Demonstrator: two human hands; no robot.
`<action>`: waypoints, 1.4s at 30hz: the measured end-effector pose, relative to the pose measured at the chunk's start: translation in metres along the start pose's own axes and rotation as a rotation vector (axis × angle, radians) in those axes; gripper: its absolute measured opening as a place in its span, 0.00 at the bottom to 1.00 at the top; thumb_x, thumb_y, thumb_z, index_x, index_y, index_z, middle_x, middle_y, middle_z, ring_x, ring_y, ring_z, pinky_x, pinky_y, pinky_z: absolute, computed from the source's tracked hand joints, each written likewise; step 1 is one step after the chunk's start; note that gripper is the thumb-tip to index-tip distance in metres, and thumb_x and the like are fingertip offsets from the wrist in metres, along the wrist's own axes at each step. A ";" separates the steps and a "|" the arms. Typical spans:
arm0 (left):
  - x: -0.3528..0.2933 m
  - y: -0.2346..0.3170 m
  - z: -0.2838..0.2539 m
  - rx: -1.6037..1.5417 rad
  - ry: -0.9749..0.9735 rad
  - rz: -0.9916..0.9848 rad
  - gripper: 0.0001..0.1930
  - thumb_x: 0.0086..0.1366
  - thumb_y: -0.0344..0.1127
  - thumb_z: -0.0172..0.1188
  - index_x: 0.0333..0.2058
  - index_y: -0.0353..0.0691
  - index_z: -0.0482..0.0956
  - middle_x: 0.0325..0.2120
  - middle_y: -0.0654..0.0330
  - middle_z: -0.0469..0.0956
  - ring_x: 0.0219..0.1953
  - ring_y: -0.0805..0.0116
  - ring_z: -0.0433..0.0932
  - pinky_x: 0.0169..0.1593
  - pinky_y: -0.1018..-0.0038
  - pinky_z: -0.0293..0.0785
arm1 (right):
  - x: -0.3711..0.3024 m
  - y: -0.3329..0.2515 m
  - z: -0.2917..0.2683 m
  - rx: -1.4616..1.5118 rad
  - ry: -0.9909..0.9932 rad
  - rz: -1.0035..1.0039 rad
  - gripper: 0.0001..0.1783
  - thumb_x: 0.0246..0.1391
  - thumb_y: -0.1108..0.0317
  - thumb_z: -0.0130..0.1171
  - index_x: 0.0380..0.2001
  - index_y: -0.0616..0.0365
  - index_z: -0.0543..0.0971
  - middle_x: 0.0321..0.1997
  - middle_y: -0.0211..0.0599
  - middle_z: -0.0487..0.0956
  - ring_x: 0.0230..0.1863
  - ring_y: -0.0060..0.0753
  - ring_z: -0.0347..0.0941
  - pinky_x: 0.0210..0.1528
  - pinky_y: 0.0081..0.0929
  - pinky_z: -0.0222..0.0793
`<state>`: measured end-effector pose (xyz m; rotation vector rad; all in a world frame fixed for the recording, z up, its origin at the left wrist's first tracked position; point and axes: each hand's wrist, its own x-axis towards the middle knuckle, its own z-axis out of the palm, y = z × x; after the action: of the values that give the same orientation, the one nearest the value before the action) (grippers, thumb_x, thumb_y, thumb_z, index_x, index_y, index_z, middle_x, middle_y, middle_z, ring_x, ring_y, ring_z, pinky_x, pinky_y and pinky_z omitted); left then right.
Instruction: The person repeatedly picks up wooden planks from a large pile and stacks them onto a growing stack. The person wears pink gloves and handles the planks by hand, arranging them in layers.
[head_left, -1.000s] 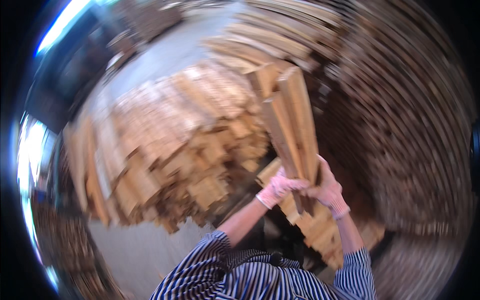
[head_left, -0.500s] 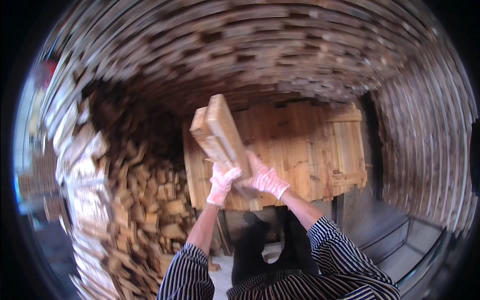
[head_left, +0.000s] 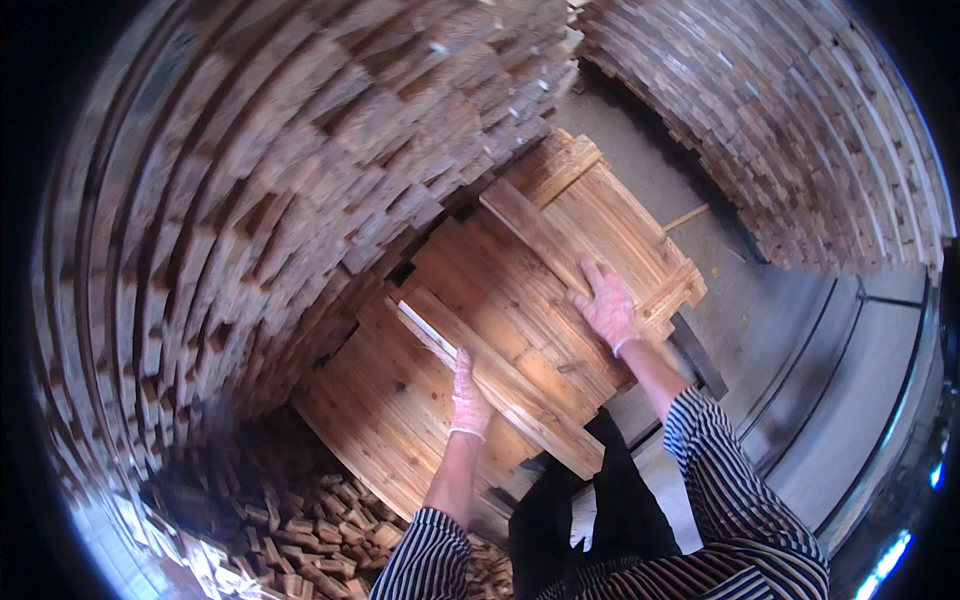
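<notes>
Both my hands wear pale pink gloves over a platform of pale wooden boards point(head_left: 380, 430). My left hand point(head_left: 470, 398) is closed on the near-left edge of a pair of loose wooden planks point(head_left: 500, 375), its thumb pointing up along the edge; its other fingers are mostly hidden. Further right, my right hand point(head_left: 608, 305) is closed over a darker wooden plank point(head_left: 535, 232) lying slantwise across the boards. The fingertips reach around its edge, partly out of sight. A gap of bare boards separates the two held pieces.
A tall wall of stacked planks point(head_left: 270, 180) rises behind and left of the platform. Another stack point(head_left: 770, 130) stands at the far right. Short wood offcuts point(head_left: 330, 530) heap at the lower left. A thin stick point(head_left: 686, 217) lies on the grey floor point(head_left: 740, 310).
The view has swung to the right. The planks, earlier held up together between both hands, are now apart and low over the platform, one hand on each part.
</notes>
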<state>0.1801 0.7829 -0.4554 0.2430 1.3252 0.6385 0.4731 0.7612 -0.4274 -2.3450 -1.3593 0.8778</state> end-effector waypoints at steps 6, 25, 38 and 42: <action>-0.005 0.007 0.077 0.147 -0.042 -0.045 0.45 0.70 0.66 0.53 0.72 0.37 0.57 0.70 0.53 0.61 0.70 0.56 0.62 0.72 0.62 0.59 | 0.007 0.039 0.009 -0.170 -0.014 -0.054 0.39 0.63 0.45 0.55 0.73 0.45 0.62 0.73 0.56 0.62 0.70 0.59 0.61 0.69 0.55 0.59; 0.052 -0.027 0.130 -0.029 -0.150 -0.139 0.42 0.66 0.75 0.49 0.61 0.44 0.69 0.57 0.51 0.74 0.58 0.51 0.73 0.64 0.52 0.70 | 0.055 0.070 -0.023 -0.190 0.106 -0.093 0.39 0.62 0.41 0.55 0.73 0.40 0.62 0.71 0.62 0.63 0.68 0.65 0.64 0.68 0.59 0.62; 0.017 -0.012 0.199 1.755 -0.200 0.260 0.74 0.46 0.63 0.77 0.75 0.35 0.31 0.74 0.33 0.31 0.77 0.38 0.29 0.77 0.50 0.33 | 0.051 0.111 -0.072 -0.042 0.154 -0.106 0.39 0.60 0.39 0.59 0.72 0.38 0.65 0.52 0.56 0.78 0.53 0.56 0.76 0.57 0.48 0.73; 0.032 -0.021 0.197 1.876 -0.206 0.293 0.74 0.46 0.57 0.79 0.74 0.35 0.28 0.74 0.32 0.26 0.76 0.32 0.24 0.76 0.44 0.28 | 0.094 0.137 -0.045 -0.243 0.299 -0.112 0.38 0.61 0.50 0.59 0.73 0.38 0.64 0.53 0.60 0.76 0.53 0.61 0.75 0.59 0.51 0.70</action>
<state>0.3770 0.8212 -0.4437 1.9508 1.3008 -0.6040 0.6289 0.7738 -0.4981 -2.4229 -1.5177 0.3277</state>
